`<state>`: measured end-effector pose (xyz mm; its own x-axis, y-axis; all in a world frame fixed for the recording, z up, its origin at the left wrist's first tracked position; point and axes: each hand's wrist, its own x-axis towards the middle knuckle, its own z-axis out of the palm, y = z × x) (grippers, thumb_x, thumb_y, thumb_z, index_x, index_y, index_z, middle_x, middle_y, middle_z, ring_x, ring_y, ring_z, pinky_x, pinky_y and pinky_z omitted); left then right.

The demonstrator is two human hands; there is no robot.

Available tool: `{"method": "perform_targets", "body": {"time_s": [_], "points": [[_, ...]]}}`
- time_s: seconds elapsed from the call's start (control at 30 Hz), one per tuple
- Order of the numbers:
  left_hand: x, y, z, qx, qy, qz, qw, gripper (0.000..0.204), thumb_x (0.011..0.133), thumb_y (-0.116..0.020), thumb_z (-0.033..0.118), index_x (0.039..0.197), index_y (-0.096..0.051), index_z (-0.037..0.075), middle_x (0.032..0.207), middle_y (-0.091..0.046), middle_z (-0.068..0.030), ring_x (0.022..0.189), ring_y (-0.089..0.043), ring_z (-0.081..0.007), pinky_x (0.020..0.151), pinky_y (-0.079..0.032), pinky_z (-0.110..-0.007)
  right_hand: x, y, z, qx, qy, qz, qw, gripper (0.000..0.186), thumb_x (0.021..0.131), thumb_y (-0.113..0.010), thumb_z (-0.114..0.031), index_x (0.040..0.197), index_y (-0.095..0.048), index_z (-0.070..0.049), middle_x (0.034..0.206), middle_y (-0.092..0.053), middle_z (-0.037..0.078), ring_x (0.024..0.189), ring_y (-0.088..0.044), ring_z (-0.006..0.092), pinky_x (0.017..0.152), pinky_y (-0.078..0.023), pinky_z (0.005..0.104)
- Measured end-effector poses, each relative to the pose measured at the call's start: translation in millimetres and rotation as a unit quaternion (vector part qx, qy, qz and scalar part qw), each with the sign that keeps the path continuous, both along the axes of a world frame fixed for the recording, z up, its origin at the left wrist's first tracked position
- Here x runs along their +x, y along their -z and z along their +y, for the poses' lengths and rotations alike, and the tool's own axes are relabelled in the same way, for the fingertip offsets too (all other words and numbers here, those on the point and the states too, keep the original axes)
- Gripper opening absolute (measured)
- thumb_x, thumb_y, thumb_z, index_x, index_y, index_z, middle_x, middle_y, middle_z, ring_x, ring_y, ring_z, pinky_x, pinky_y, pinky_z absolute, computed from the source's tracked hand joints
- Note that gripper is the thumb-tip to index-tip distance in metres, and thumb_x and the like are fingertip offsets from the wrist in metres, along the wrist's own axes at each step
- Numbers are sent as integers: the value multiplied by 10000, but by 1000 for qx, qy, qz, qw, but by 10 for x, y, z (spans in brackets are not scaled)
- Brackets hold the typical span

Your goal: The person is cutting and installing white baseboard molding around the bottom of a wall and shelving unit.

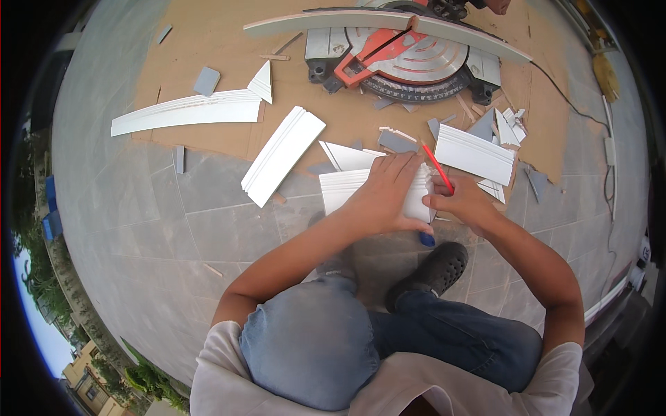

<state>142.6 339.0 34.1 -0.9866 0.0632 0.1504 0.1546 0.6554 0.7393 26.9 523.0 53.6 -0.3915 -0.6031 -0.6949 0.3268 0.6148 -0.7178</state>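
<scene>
My left hand (387, 197) spans a short piece of white grooved moulding (338, 187), thumb on its near edge and fingers over its far side. At the moulding's right end, my right hand (463, 202) pinches a red pencil (438, 168), which slants up and to the left. The fingers of the right hand rest close against that end, and its exact contact is partly hidden. A blue object (427, 239), too covered to name, shows just below the left thumb.
A miter saw (409, 59) stands on cardboard (187, 55) ahead, a long strip (277, 26) across it. White moulding pieces (283, 156) and offcuts lie left and right. A power cord (565, 97) runs along the right. My shoe (433, 270) is near the moulding.
</scene>
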Motion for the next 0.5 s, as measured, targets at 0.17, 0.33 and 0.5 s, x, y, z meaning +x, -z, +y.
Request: {"method": "perform_targets", "body": {"time_s": [0.17, 0.33, 0.5], "points": [[84, 310, -589, 28, -193, -89, 977, 767, 823, -738, 335, 1365, -393, -83, 1343, -443, -284, 1243, -449, -422, 1052, -384, -458, -31, 243, 292, 43, -21, 27, 998, 368, 773, -754, -282, 915, -625, 33, 803, -559, 4, 722, -506, 103, 650, -426, 274], [558, 915, -1330, -219, -335, -169, 900, 884, 729, -812, 321, 1368, -370, -100, 1365, -427, -279, 1255, -434, -414, 1060, -374, -445, -77, 158, 459, 87, -15, 19, 996, 381, 769, -732, -237, 998, -636, 52, 870, -602, 41, 802, -554, 132, 734, -455, 292], [760, 1032, -1506, -218, -323, -268, 881, 1057, 629, -862, 361, 1412, -305, -79, 1348, -429, -264, 1275, -414, -411, 1067, -358, -473, -153, 51, 603, 91, -9, 9, 996, 576, 787, -680, -162, 1255, -533, 141, 1153, -638, 150, 1041, -603, 187, 945, -450, 297]]}}
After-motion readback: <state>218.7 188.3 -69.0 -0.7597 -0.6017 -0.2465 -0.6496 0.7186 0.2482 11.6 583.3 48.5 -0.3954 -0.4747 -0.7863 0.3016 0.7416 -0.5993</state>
